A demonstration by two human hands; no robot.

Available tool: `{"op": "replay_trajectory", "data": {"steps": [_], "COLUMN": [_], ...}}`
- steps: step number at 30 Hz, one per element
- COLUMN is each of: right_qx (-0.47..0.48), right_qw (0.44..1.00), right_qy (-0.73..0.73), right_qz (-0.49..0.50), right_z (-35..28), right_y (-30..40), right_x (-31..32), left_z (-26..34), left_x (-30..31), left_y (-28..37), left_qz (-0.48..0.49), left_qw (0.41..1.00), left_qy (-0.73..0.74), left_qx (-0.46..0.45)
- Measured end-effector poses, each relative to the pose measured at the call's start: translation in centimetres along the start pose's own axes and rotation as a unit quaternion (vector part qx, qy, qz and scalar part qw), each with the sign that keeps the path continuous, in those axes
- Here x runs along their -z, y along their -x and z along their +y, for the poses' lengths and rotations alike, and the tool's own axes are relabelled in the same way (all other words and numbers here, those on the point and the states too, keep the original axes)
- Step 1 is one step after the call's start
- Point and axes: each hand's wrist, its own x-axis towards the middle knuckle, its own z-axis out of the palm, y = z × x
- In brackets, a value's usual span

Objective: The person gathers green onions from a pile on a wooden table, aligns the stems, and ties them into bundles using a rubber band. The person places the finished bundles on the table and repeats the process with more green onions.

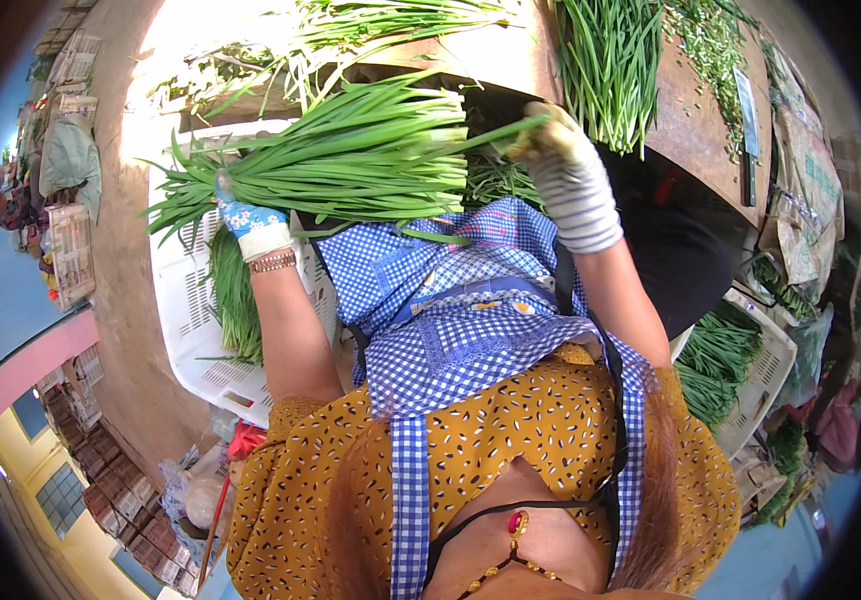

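A thick bundle of garlic chives [370, 157] lies sideways across my lap, leaf tips to the left and pale, even-cut ends to the right. My left hand [250, 217], in a blue flowered glove with a white cuff, grips it near the leafy end with the thumb on top. Beyond the cut ends, my right hand [561, 161] wears a striped, stained glove, slightly blurred, and pinches a few green stalks [501, 136] that reach back to the bundle. Under the bundle is a blue checked apron [445, 300].
A white plastic crate [186, 330] at my left holds more chives [239, 300]. On the wooden table [700, 142] ahead lie another bunch [610, 67], trimmed bits [715, 60] and a kitchen knife [748, 135]. A second crate [764, 375] with greens stands at my right.
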Motion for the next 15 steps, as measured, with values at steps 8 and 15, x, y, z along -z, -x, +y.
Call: {"op": "replay_trajectory", "data": {"steps": [8, 15], "right_qx": [0.109, -0.078], "right_qw": [0.590, 0.913], "right_qy": [0.797, 0.397], "right_qz": [-0.071, -0.055], "right_z": [-2.3, 5.9], "right_y": [3.6, 0.0], "right_x": [1.2, -3.7], "left_z": [0.2, 0.0], "left_x": [1.0, -0.8], "left_y": [-0.4, 0.3], "left_qz": [-0.134, -0.089], "left_qw": [0.986, 0.994], "left_qy": [0.090, 0.058], "left_qx": [0.049, 0.006]}}
